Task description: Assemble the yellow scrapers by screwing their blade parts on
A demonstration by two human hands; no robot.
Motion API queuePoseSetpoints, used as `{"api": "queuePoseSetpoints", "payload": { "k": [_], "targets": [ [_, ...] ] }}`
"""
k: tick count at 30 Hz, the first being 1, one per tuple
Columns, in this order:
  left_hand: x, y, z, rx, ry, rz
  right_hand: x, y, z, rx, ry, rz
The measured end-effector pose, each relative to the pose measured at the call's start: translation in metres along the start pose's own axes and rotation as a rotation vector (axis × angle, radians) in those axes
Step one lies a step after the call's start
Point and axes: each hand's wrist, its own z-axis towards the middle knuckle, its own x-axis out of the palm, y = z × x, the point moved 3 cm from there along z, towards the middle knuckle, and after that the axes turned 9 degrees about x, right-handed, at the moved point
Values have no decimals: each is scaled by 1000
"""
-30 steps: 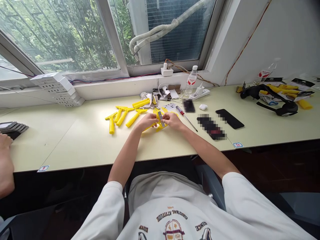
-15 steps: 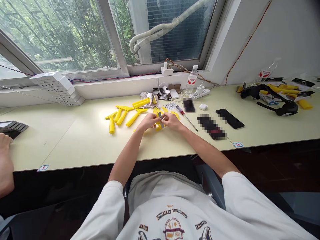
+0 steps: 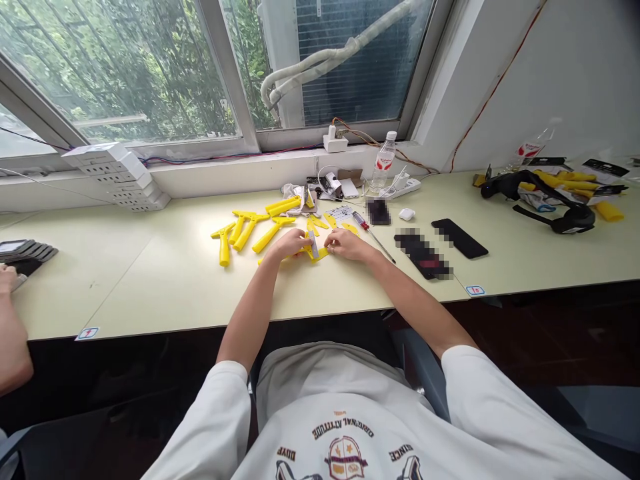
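My left hand [image 3: 289, 244] is closed round a yellow scraper [image 3: 308, 254] with a grey metal blade [image 3: 314, 245] at its head. Close by on the right, my right hand [image 3: 349, 244] has its fingertips pinched together at the edge of a flat yellow piece [image 3: 323, 253]; what lies between them is too small to make out. Several yellow scraper handles [image 3: 245, 230] lie left of my hands. Loose flat yellow pieces [image 3: 315, 223] rest just beyond them.
A red-handled screwdriver [image 3: 361, 221], a white earbud case [image 3: 407, 214] and a black phone [image 3: 459, 238] lie to the right. Behind stand a water bottle [image 3: 384, 162] and a power strip [image 3: 401, 187]. Another person's hand [image 3: 7, 279] is at far left, beside stacked dark items [image 3: 27, 252].
My hands have moved apart. The left hand has drawn the scraper slightly left and turned its blade; the right hand has let go of the blade and moved slightly right.
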Motion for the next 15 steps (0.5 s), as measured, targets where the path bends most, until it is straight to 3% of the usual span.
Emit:
{"api": "queuePoseSetpoints", "payload": {
  "k": [5,10,15],
  "targets": [
    [1,-2,-2,-17,24,7,1,-2,0,65,69,4],
    [1,-7,-5,-19,16,-31,-7,-9,-1,138,120,175],
    [0,-10,-9,-26,9,-104,-18,-11,1,126,-20,412]
  ]
}}
